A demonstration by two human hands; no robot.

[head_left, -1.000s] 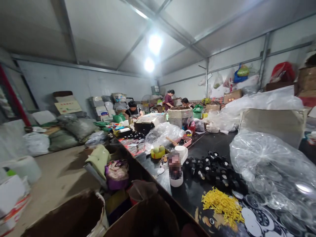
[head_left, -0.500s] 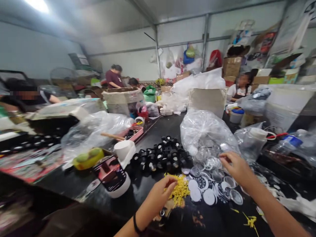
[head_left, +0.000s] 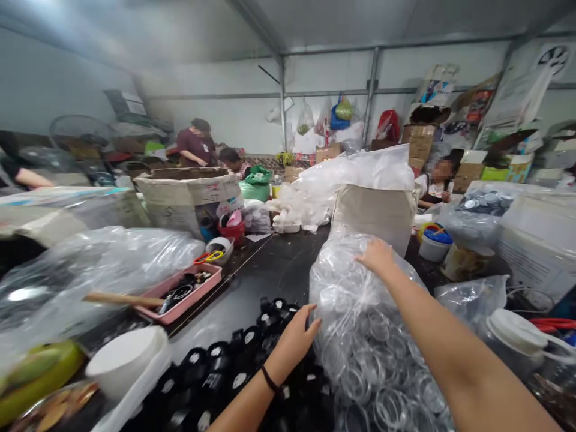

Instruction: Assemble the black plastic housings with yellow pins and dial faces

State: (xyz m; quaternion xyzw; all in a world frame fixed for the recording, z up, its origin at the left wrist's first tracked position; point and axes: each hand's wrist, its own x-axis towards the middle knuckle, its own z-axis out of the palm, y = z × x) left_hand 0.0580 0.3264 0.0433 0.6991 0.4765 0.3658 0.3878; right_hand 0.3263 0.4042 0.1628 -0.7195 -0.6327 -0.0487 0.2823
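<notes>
A clear plastic bag full of round transparent rings lies on the black table, its mouth toward me. My right hand is on the bag's upper part, fingers curled at the plastic, seemingly gripping it. At the bag's left side is my left hand, thumb and fingers apart with nothing between them; whether its fingertips touch the plastic is unclear. Below and left of that hand, many black round parts with white centres are heaped.
A pink tray with small parts and a wooden handle lies left, near a white tub. Behind the bag stands a pale box. A lidded container is at right. People work farther back.
The view has moved forward over the table. My right hand has gone from the loose rings to the bag's top. My left hand has left the yellow pieces for the bag's left side.
</notes>
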